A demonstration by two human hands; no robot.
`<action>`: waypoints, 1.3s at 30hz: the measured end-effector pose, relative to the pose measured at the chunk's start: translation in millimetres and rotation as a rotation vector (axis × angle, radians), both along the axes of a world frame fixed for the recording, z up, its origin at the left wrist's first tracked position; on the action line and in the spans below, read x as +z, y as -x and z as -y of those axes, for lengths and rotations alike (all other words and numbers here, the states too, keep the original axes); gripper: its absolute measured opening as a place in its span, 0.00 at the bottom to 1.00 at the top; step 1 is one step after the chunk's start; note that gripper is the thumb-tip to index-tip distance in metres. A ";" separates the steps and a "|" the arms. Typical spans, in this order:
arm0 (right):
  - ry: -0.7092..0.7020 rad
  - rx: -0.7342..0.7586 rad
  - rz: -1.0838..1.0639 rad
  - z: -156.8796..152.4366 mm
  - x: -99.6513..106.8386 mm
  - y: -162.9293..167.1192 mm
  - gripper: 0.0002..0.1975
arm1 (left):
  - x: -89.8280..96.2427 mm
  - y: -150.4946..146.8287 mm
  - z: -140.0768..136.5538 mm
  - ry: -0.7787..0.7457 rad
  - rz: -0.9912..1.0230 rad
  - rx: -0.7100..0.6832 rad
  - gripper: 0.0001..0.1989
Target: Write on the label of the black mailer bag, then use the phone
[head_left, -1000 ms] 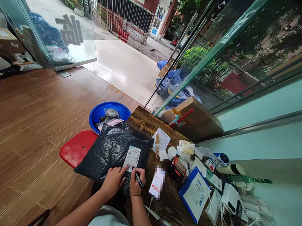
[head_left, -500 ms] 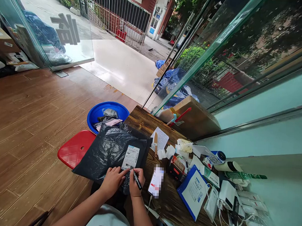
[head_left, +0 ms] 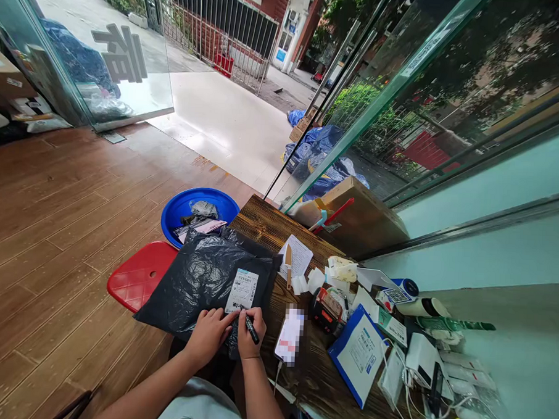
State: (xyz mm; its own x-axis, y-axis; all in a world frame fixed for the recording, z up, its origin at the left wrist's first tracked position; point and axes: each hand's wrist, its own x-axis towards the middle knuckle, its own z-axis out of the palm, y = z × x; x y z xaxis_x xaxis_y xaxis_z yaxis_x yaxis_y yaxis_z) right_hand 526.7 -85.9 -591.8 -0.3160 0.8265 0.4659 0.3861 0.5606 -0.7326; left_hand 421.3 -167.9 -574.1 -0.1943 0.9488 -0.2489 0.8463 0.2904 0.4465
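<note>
A dark plastic mailing bag (head_left: 188, 279) lies in front of me, partly over the table's left edge. On it is a white shipping label (head_left: 243, 288) with dark handwriting near its lower end. My right hand (head_left: 251, 338) is closed round a black marker pen (head_left: 252, 329), its tip at the label's lower part. My left hand (head_left: 209, 335) rests on the bag with nothing in it, fingers stretched out, the index finger reaching the label's lower edge. Right of my right hand lies a phone (head_left: 289, 335) with a lit screen and a cable plugged in.
The wooden table (head_left: 260, 227) carries a knife (head_left: 289, 265) on paper, a tape roll (head_left: 329, 310), a blue-edged envelope (head_left: 359, 355) and tangled white cables (head_left: 408, 388). A red stool (head_left: 140, 277) and a blue tub (head_left: 170, 214) stand left. A cardboard box (head_left: 353, 219) leans by the glass.
My right hand and the marker have shifted slightly left and up along the label. The left hand has stayed nearly in place on the bag.
</note>
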 end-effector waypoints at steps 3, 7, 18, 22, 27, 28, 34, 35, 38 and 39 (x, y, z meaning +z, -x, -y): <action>0.004 -0.004 0.005 0.5 -1.6 -0.2 0.11 | -0.1 0.0 0.2 -0.003 0.004 0.000 0.23; 0.017 0.000 0.011 0.0 -2.7 -0.8 0.11 | 0.4 -0.2 0.2 0.000 0.006 0.000 0.23; 0.048 -0.019 0.015 -1.2 -5.4 -1.9 0.11 | 2.6 -0.1 -0.4 0.005 0.006 0.002 0.23; 0.042 -0.025 0.011 -1.2 -6.4 -2.1 0.11 | 3.1 -0.5 -0.5 -0.001 0.002 0.003 0.23; 0.033 -0.024 0.001 -1.4 -6.9 -2.4 0.11 | 3.2 -0.2 0.0 -0.002 -0.001 0.003 0.22; 0.032 -0.029 -0.003 -1.5 -6.7 -2.7 0.11 | 2.8 -0.1 0.2 -0.001 -0.001 0.003 0.22; 0.034 -0.053 -0.018 -2.5 -5.0 -4.4 0.11 | 0.4 0.1 0.2 -0.004 0.001 0.003 0.23; 0.034 -0.048 -0.017 -2.7 -4.8 -4.5 0.11 | 0.4 0.0 0.1 -0.005 0.002 0.003 0.22; 0.031 -0.035 -0.013 -2.9 -4.9 -4.7 0.11 | 1.2 0.0 0.0 -0.005 0.005 0.006 0.23; 0.031 -0.037 -0.012 -2.9 -5.1 -4.8 0.11 | 1.6 0.0 0.0 -0.005 0.006 0.006 0.23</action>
State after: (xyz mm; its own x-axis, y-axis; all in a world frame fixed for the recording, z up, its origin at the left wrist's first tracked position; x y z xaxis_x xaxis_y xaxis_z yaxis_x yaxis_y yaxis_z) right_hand 531.6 -83.0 -596.9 -0.2792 0.8515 0.4439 0.3972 0.5233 -0.7539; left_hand 421.3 -167.9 -572.5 -0.1988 0.9488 -0.2455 0.8418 0.2936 0.4530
